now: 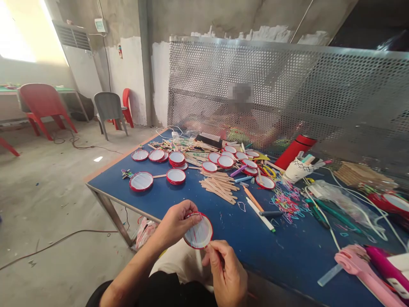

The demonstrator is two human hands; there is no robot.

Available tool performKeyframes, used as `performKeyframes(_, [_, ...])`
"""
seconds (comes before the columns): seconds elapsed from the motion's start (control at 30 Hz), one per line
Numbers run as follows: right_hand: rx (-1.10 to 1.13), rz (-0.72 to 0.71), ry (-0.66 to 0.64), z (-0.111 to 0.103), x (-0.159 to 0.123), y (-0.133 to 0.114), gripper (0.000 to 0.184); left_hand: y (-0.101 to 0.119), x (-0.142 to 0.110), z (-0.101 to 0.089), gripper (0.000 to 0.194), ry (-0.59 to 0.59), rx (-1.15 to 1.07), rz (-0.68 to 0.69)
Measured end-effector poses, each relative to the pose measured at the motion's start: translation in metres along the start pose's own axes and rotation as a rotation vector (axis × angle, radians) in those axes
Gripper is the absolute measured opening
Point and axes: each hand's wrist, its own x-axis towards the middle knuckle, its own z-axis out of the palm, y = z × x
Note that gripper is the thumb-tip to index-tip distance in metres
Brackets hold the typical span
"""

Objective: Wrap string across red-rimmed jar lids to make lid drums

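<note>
My left hand grips the upper left rim of a round red-rimmed lid with a white face and thin bands stretched across it. The lid is held over the near edge of the blue table. My right hand is closed just below and right of the lid, pinching something thin that I cannot make out. Many more red-rimmed lids lie on the far left part of the table. A heap of wooden sticks and a scatter of coloured rubber bands lie beyond.
A marker, an orange pencil, a white cup of tools, a red flask and a pink tool lie on the table. A perforated metal screen stands behind, with a person beyond it. Plastic chairs stand at left.
</note>
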Motion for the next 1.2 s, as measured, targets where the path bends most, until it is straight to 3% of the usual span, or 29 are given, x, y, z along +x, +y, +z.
performKeyframes(0.17, [-0.014, 0.113, 0.069, 0.0, -0.005, -0.002, 0.021, -0.001, 0.0, 0.0, 0.021, 0.016, 0.014, -0.004])
performKeyframes(0.33, [-0.014, 0.197, 0.056, -0.005, -0.005, -0.004, 0.025, -0.003, 0.0, 0.001, 0.021, 0.031, -0.009, 0.005])
performKeyframes(0.4, [-0.019, 0.139, 0.058, -0.007, 0.001, -0.004, 0.022, -0.003, -0.001, 0.001, 0.02, 0.035, 0.0, 0.007])
performKeyframes(0.57, [-0.181, -0.216, 0.04, -0.006, 0.028, -0.007, 0.016, 0.001, -0.002, 0.001, 0.017, 0.018, 0.072, 0.021])
performKeyframes(0.7, [-0.355, -0.275, -0.005, 0.0, 0.041, -0.016, 0.023, 0.004, -0.003, 0.002, 0.012, 0.031, 0.171, 0.057])
performKeyframes(0.93, [-0.358, -0.214, 0.008, 0.008, 0.049, -0.023, 0.031, 0.003, -0.004, 0.005, 0.007, 0.031, 0.274, 0.094])
performKeyframes(1.2, [-0.2, -0.031, -0.059, 0.008, 0.058, -0.033, 0.032, 0.001, -0.004, 0.005, 0.004, 0.042, 0.321, 0.112])
